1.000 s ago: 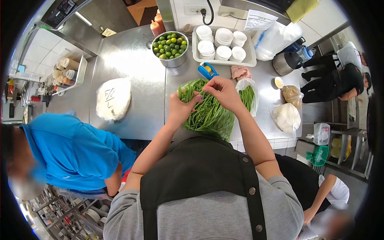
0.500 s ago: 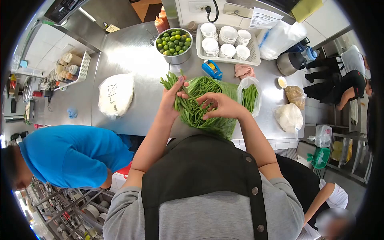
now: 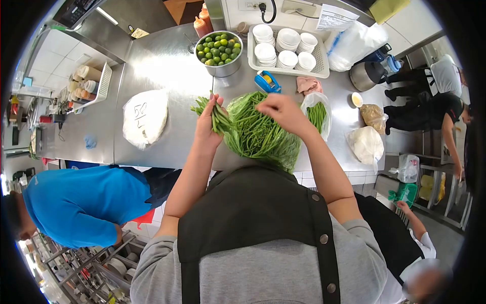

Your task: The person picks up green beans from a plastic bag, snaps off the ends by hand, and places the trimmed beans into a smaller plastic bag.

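"Where's that bunch of green beans?"

"In the left hand, fingers closed firmly round it, with ends poking out on both sides of the grip."

"How do they look?"

"Slim and bright green, roughly lined up, tips a bit uneven. Plenty more lie tangled in the see-through bag just to the right, on the steel counter."

"And the right hand?"

"Over that bag, fingers curled in. It's blurred, so I can't tell whether it pinches anything."

"What's around?"

"A second bag of beans near the right hand, a blue tape dispenser beyond, and a metal bowl of limes farther back."
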`<state>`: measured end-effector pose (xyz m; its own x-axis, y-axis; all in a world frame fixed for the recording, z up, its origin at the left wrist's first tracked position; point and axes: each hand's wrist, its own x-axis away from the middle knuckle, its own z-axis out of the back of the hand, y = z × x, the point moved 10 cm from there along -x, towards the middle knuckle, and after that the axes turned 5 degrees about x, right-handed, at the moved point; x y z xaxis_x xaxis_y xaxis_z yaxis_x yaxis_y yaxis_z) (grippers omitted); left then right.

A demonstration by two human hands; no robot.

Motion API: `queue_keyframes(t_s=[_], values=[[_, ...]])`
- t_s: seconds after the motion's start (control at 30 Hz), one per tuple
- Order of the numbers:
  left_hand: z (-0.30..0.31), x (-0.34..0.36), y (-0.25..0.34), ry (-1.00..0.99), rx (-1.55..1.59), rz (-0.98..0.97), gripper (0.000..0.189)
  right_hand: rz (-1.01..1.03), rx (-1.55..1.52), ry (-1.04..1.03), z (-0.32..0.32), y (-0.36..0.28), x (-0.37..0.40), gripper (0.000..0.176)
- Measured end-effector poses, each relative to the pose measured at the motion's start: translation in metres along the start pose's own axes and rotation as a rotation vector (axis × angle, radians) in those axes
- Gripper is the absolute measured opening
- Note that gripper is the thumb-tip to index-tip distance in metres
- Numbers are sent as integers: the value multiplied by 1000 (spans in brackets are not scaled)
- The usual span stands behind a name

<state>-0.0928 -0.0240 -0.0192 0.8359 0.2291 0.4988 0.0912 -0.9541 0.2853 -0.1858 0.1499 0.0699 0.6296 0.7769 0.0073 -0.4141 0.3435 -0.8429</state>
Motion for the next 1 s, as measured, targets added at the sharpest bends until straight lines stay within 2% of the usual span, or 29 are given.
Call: queue_keyframes(t_s=[0.03,0.13,0.23,0.33,0.37,0.5,0.6,0.63,0.73,0.83,1.0], values=[[0,1,-2,17,4,-3,14,-13,224,-128,-19,20,0,17],[-3,4,-1,46,2,-24,11,-32,349,-238,-54,44,-3,17],[3,1,4,39,33,-13,14,70,403,-97,-60,26,-19,12],[0,2,12,21,58,33,21,215,378,-66,-93,31,-32,11],[-3,4,15,14,65,48,24,158,392,-120,-103,43,-35,10],[5,4,38,12,-38,-54,20,146,295,-6,-81,46,-36,10],[-5,19,39,84,-466,-197,29,-133,-324,87,-53,71,-26,15],[-15,21,30,25,-533,-201,25,-139,-463,110,-48,64,-21,18],[-38,22,-5,-110,-767,-181,19,-204,-602,38,-43,41,-6,14],[-55,20,-21,-119,-713,-253,17,-205,-653,-17,-46,27,2,13],[-58,13,-24,-163,-895,-217,14,-128,-418,187,-7,13,-2,13]])
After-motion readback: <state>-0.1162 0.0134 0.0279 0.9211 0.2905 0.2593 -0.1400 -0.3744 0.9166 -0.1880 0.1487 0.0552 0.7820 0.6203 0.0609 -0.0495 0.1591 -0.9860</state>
